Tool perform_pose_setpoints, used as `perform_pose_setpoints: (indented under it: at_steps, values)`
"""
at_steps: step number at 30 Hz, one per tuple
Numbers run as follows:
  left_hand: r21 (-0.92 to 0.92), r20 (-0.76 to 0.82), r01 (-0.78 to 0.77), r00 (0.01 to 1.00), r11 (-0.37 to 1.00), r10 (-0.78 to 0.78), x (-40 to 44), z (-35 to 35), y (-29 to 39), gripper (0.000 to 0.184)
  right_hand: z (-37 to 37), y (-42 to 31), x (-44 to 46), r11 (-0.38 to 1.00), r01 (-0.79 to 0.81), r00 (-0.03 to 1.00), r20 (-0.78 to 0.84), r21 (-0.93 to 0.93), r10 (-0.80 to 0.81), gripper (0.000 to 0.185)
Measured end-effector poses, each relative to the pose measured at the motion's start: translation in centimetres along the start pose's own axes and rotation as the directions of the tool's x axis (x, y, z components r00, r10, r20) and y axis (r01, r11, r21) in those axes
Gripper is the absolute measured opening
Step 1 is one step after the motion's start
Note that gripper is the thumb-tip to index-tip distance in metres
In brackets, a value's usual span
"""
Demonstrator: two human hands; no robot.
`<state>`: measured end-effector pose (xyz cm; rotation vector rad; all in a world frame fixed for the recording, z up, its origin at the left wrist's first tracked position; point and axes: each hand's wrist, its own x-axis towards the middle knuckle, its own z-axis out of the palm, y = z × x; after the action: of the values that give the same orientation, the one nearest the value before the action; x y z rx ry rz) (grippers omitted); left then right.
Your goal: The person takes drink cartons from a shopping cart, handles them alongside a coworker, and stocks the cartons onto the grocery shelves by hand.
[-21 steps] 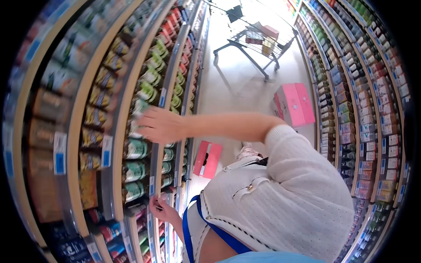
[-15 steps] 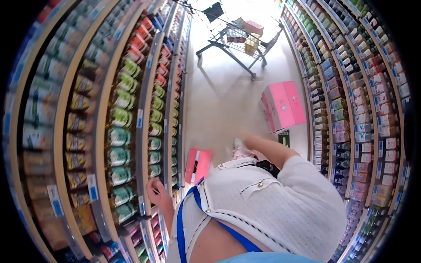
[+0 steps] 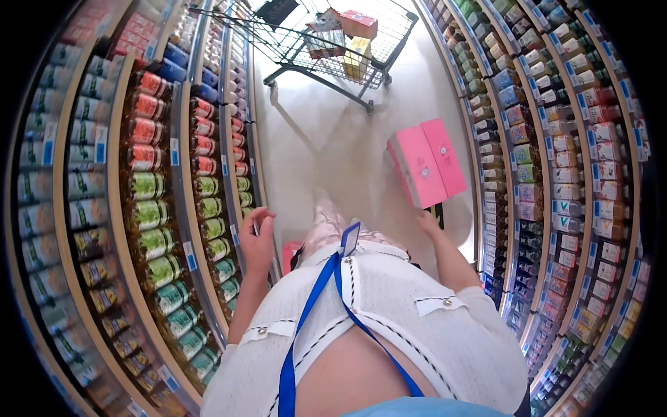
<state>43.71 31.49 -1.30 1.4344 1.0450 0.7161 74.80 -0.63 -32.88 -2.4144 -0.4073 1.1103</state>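
My left hand (image 3: 258,236) is raised beside the left shelves, its fingers curled round a small, thin thing I cannot make out. Nearest to it are bottles with green labels (image 3: 218,248) on the shelf. On the other side, my right hand (image 3: 429,224) hangs low near the front of a pink carton (image 3: 425,164) on the floor; its fingers are too small and blurred to read. A dark strip with a yellow-green mark (image 3: 437,215) shows between that hand and the carton. A blue lanyard with a badge (image 3: 350,238) hangs down my white top.
Ahead in the aisle stands a shopping cart (image 3: 326,76) holding several packages, among them a red box (image 3: 358,25) and a yellow one (image 3: 357,58). Another pink box (image 3: 290,254) is partly hidden by my left forearm. Stocked shelves (image 3: 182,256) line both sides.
My view has swung and moved forward along the aisle, so cart and pink carton sit further left. My left hand is higher in view; my right hand has swung out to the right.
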Motion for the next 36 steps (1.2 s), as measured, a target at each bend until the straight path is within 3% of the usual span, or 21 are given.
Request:
perform_pose_setpoints:
  at_steps: [1,2,4,6,9,12,14,16,17,21,24,25,27,29,31,33,36]
  values:
    - [-0.017,-0.014,0.031,0.999,0.999,-0.031,1.9,0.3,0.3,0.018,1.8,-2.0,3.0,0.972,0.048,0.998,0.053,-0.228,-0.037,0.046]
    - [-0.015,-0.01,0.03,0.999,0.999,-0.031,3.7,0.4,0.1,0.018,2.3,-5.9,3.2,0.956,0.143,0.989,0.072,-0.255,-0.129,0.048]
    - [-0.013,-0.011,0.021,1.0,1.0,-0.021,7.4,0.1,-0.1,0.018,2.6,-14.2,4.8,0.944,0.282,0.959,0.064,-0.172,-0.275,0.047]
    - [-0.033,-0.024,0.037,0.999,0.999,-0.038,10.7,-0.6,-0.3,0.018,0.7,-23.3,5.0,0.971,0.238,0.964,0.124,0.001,-0.236,0.047]
    - [-0.083,-0.081,0.067,0.994,0.994,-0.074,16.0,-2.2,-0.9,0.016,0.2,-29.9,11.8,0.965,0.261,0.965,0.052,-0.04,-0.259,0.049]
    - [-0.08,-0.149,0.064,0.986,0.995,-0.075,21.4,-4.8,-0.2,0.016,-0.5,-35.6,18.7,0.978,0.203,0.965,-0.178,0.046,-0.192,0.048]
    - [-0.101,-0.185,-0.01,0.983,0.995,-0.009,25.1,-6.2,-0.2,0.016,-4.0,-43.1,19.6,0.982,0.19,0.909,-0.379,0.011,-0.172,0.047]
    - [-0.114,-0.217,-0.038,0.976,0.993,0.012,28.1,-6.8,1.1,0.017,-5.0,-46.7,24.1,0.957,0.29,0.721,-0.663,0.026,-0.2,0.048]
    - [-0.12,-0.228,0.049,0.971,0.992,-0.076,29.2,-6.5,2.4,0.017,-5.6,-48.3,26.0,0.966,0.252,0.739,-0.655,0.05,-0.159,0.05]
    - [-0.111,-0.175,0.085,0.979,0.99,-0.104,34.1,-5.7,2.2,0.017,-8.2,-53.8,32.2,0.995,0.011,0.836,-0.546,0.099,0.045,0.061]
    - [0.038,-0.174,0.107,0.98,0.994,-0.099,37.5,-3.8,2.9,0.016,-7.9,-55.5,37.5,0.982,-0.153,0.827,-0.529,0.113,0.189,0.072]
    - [0.03,-0.19,0.115,0.976,0.993,-0.108,38.8,-3.6,2.6,0.016,-7.1,-55.7,40.1,0.952,-0.296,0.821,-0.488,0.077,0.295,0.078]
    - [0.021,-0.239,0.207,0.951,0.978,-0.196,41.1,-2.8,2.9,0.016,-6.2,-55.2,43.9,0.933,-0.352,0.846,-0.398,0.081,0.354,0.091]
    - [-0.014,-0.288,0.296,0.914,0.955,-0.287,44.6,-0.5,4.9,0.016,-4.6,-55.4,47.6,0.863,-0.5,0.821,-0.354,-0.069,0.447,0.103]
    - [-0.082,-0.284,0.329,0.897,0.941,-0.338,47.5,1.1,4.2,0.016,-3.2,-54.6,49.3,0.849,-0.528,0.818,-0.274,-0.01,0.506,0.111]
    - [-0.074,-0.265,0.367,0.889,0.927,-0.373,50.4,2.8,4.0,0.016,-2.4,-55.4,49.4,0.803,-0.595,0.746,-0.398,-0.039,0.534,0.109]
    - [0.007,-0.238,0.412,0.886,0.911,-0.398,54.3,6.0,4.9,0.016,-2.4,-55.4,50.0,0.782,-0.622,0.726,-0.395,-0.029,0.563,0.095]
